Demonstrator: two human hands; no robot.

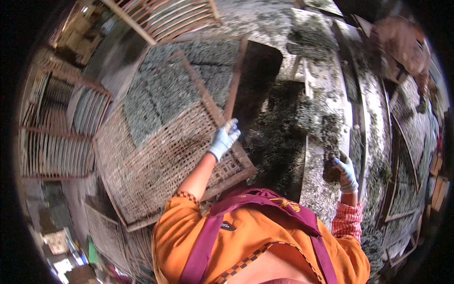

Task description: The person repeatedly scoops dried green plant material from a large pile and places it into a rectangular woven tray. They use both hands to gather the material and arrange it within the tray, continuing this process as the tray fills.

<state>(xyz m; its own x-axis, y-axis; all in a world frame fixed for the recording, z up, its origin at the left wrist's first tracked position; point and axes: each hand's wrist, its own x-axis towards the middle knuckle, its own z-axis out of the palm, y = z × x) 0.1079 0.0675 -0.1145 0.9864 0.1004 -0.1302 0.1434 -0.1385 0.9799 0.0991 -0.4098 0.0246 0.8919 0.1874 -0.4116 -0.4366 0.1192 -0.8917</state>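
My left hand [225, 138], in a pale blue work glove, grips the bar of a wooden frame [200, 85]. This frame lies tilted across a large meshed tray [152, 181]. Grey-green fibrous sheets [170, 81] cover the upper part of the mesh. My right hand [347, 174], gloved too, is closed around a clump of dark plant material [331, 170] over a pale work surface [317, 191]. More loose dark green plant material [280, 135] is heaped between my hands. Motion blur hides finer detail.
Another person [400, 53] bends over the far right side. Slatted wooden racks [58, 152] stand at the left, and another rack [173, 17] is at the top. Long pale rails [360, 142] run along the right. More framed screens [404, 198] lie beyond them.
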